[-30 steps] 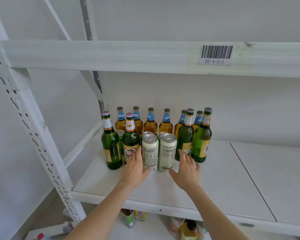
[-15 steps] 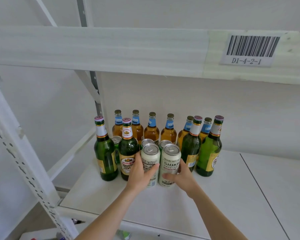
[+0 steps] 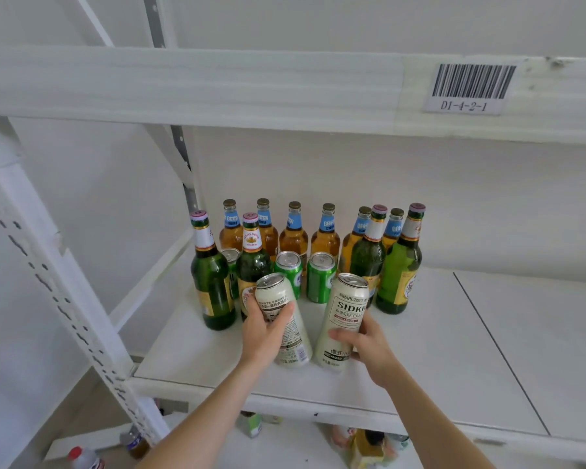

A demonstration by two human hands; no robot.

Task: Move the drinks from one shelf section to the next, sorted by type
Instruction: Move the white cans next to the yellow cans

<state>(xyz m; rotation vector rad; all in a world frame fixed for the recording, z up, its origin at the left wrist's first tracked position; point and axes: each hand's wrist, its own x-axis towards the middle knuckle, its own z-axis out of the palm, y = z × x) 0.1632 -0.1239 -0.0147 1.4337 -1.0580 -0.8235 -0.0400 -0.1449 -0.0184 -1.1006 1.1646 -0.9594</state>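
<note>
Head camera view, looking down at a white shelf board [image 3: 420, 374] with drinks crowded toward its back left corner. A row of amber bottles [image 3: 293, 236] stands along the back edge, four green bottles [image 3: 212, 282] stand in front of them at either end of the cluster, and short green cans [image 3: 321, 277] sit between. Nearest the front edge are two tall cream cans, both tilted off upright, one in each hand. The likely risk from here: the cans are close beside each other and just in front of the glass, so a swing to the right toward the seam [image 3: 498, 350] that seems to mark the next section could clip the green bottle nearest the right can and topple it into its neighbours. A smooth can held only low on its body could also slip. The left hand [image 3: 264, 336] is wrapped around the middle of the left cream can [image 3: 281, 319], thumb across the label and fingers curled behind, a firm grasp. The right hand [image 3: 369, 346] grasps the lower half of the right cream can [image 3: 347, 313], thumb in front, fingers around the far side. Whether either base is clear of the board cannot be told. The cans would probably go on the right part of the board, past the seam.
</note>
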